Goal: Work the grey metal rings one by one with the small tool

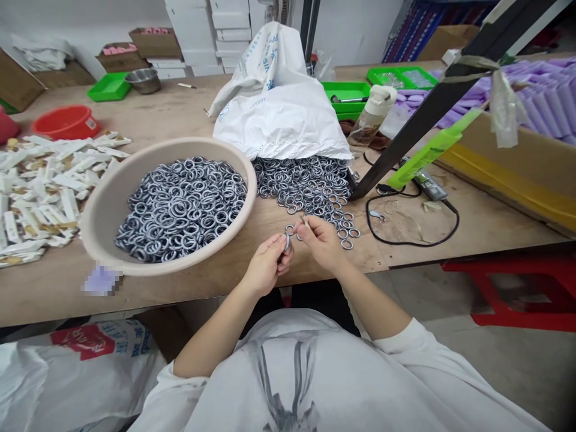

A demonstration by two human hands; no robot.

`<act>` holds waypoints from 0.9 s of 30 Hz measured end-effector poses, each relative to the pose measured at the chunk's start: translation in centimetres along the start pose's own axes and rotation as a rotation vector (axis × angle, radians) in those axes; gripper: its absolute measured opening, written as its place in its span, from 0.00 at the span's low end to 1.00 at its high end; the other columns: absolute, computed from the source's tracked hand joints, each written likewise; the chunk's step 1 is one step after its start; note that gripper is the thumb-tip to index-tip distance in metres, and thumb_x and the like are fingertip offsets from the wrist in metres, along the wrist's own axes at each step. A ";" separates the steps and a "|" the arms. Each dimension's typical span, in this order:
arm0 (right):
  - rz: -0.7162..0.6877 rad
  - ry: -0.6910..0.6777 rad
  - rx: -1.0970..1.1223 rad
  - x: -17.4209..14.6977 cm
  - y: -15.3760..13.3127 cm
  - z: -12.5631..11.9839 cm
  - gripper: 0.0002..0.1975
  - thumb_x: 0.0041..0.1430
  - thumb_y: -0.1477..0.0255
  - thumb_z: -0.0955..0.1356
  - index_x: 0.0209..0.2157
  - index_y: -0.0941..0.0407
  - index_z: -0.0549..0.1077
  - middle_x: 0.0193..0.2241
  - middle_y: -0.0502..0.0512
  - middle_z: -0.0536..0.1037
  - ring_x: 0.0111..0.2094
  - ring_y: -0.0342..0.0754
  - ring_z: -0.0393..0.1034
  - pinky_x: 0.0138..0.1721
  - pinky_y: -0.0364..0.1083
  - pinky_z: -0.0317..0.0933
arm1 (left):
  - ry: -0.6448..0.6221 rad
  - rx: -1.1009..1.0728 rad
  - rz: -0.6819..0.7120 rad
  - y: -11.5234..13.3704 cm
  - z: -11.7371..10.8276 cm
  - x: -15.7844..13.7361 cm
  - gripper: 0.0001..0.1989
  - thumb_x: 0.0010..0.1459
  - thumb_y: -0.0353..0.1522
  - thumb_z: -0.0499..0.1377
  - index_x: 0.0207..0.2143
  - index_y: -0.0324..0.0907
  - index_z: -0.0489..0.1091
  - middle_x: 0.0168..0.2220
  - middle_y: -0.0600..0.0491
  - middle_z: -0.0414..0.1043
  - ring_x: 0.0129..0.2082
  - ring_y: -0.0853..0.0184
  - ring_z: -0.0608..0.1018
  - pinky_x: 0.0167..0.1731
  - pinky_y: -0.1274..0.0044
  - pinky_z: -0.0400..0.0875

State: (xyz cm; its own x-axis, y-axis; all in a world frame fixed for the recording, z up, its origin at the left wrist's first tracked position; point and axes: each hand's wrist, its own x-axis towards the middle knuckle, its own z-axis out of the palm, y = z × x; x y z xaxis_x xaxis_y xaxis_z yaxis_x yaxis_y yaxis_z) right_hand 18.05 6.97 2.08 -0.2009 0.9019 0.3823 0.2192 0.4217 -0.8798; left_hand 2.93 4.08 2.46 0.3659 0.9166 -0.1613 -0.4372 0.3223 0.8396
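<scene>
My left hand (269, 264) is closed on a grey metal ring (287, 242), held upright between thumb and fingers near the table's front edge. Just to its right, my right hand (321, 243) pinches a thin, light-coloured stick-like piece (306, 222); its exact kind is too small to make out. Beyond my hands, a pile of loose grey rings (310, 186) spills from the mouth of a white woven sack (281, 123). To the left stands a wide beige basin (94, 222) heaped with the same kind of rings.
White strips (49, 204) lie piled at the far left beside a red bowl (65, 122). A dark slanted post (405, 132) rises right of the rings, near a bottle (372, 114) and a looped black cable (405, 243). A red stool (517, 294) stands below right.
</scene>
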 end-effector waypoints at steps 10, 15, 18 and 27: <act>-0.229 -0.168 -0.389 -2.0 -2.3 -0.5 0.21 0.69 0.59 0.60 0.24 0.56 0.64 0.20 0.47 0.62 0.22 0.41 0.55 0.26 0.43 0.45 | 0.024 -0.032 -0.030 0.0 0.0 -0.6 0.20 0.55 0.43 0.63 0.26 0.42 0.57 0.17 0.63 0.53 0.15 0.79 0.52 0.16 0.84 0.45; -0.049 -0.301 -0.270 -1.5 -1.6 0.0 0.25 0.69 0.55 0.58 0.21 0.56 0.61 0.18 0.46 0.62 0.22 0.40 0.57 0.27 0.42 0.46 | 0.015 0.023 -0.014 0.2 -1.2 -0.6 0.22 0.55 0.46 0.64 0.26 0.42 0.57 0.17 0.64 0.51 0.15 0.79 0.49 0.16 0.84 0.44; 0.080 -0.242 -0.419 0.4 -0.5 0.5 0.27 0.69 0.53 0.57 0.22 0.56 0.63 0.19 0.47 0.64 0.23 0.41 0.59 0.27 0.43 0.46 | -0.011 0.094 -0.028 0.0 -1.8 -1.2 0.22 0.56 0.46 0.64 0.24 0.41 0.58 0.17 0.63 0.52 0.16 0.79 0.51 0.16 0.83 0.44; -0.035 -0.461 -1.045 9.9 2.7 4.9 0.20 0.67 0.61 0.62 0.57 0.51 0.68 0.50 0.61 0.78 0.44 0.57 0.75 0.40 0.49 0.63 | 0.093 0.167 -0.033 -0.4 -3.4 -2.4 0.18 0.58 0.45 0.62 0.32 0.37 0.70 0.26 0.53 0.71 0.16 0.79 0.59 0.17 0.82 0.48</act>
State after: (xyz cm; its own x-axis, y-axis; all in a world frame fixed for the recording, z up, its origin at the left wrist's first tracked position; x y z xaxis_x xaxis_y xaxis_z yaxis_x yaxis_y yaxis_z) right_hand 11.94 16.60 2.07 -0.5067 0.8591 0.0722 0.8504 0.5118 -0.1224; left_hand -0.53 2.59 0.78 0.2972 0.9265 -0.2308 -0.2806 0.3158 0.9064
